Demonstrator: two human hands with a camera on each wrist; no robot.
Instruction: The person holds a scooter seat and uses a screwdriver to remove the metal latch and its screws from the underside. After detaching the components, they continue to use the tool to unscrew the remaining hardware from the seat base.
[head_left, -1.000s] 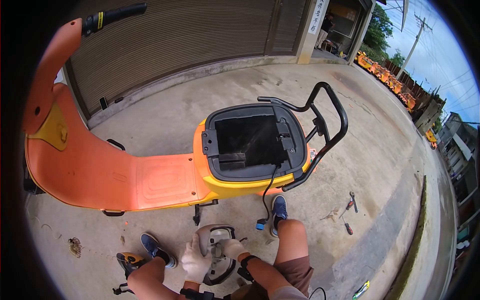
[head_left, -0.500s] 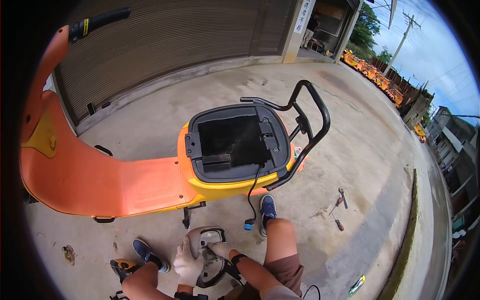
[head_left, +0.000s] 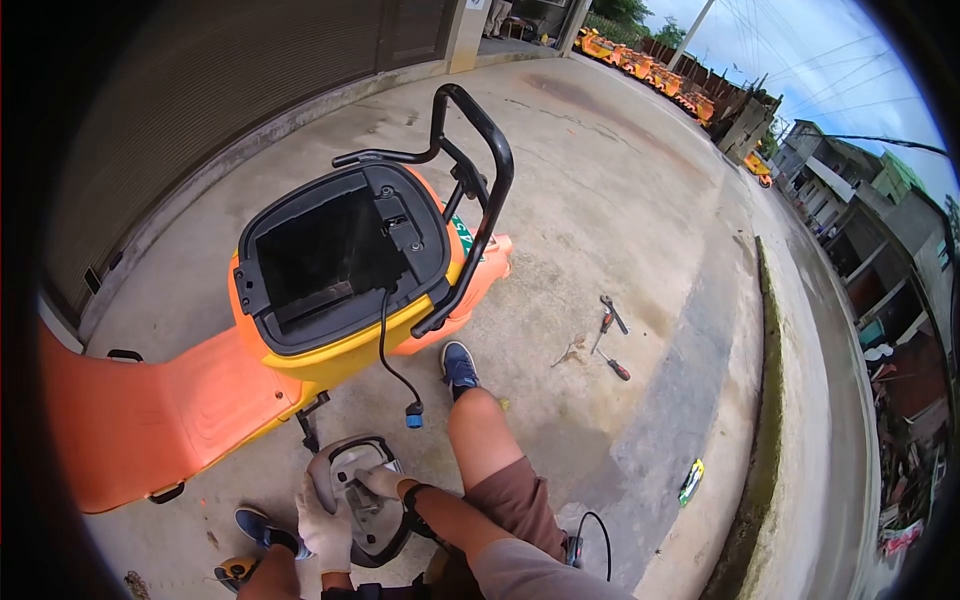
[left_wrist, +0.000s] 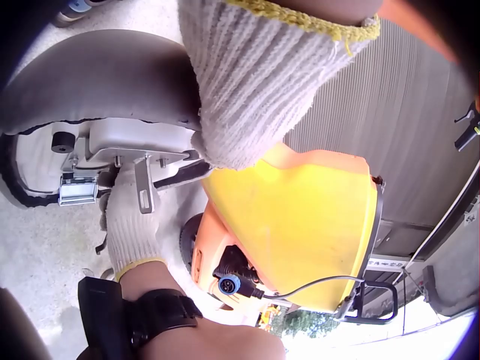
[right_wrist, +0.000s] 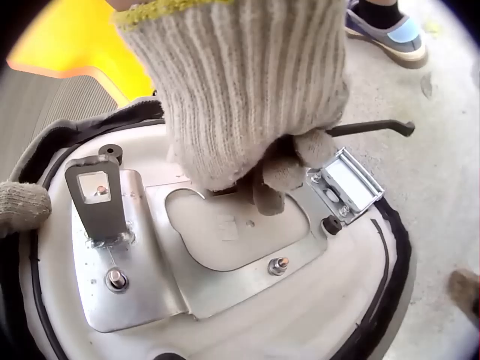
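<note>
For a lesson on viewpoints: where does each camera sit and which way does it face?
Head: on the head, facing forward and down at scooter and seat; left hand, right hand and legs show.
Left wrist: on that wrist, facing seat and scooter past left hand; right forearm shows.
Right wrist: on that wrist, facing the seat's underside; right hand, left fingertips show.
Both wrist views share seat and right hand.

Plate cutout (right_wrist: 232, 244) prob. open btwn upright bracket (right_wrist: 96, 202) & latch (right_wrist: 349, 184), R hand (right_wrist: 244, 105) blocking part.

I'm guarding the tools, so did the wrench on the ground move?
No. Against the darker strip of concrete, the wrench lies in the same spot; only the view shifted.
</note>
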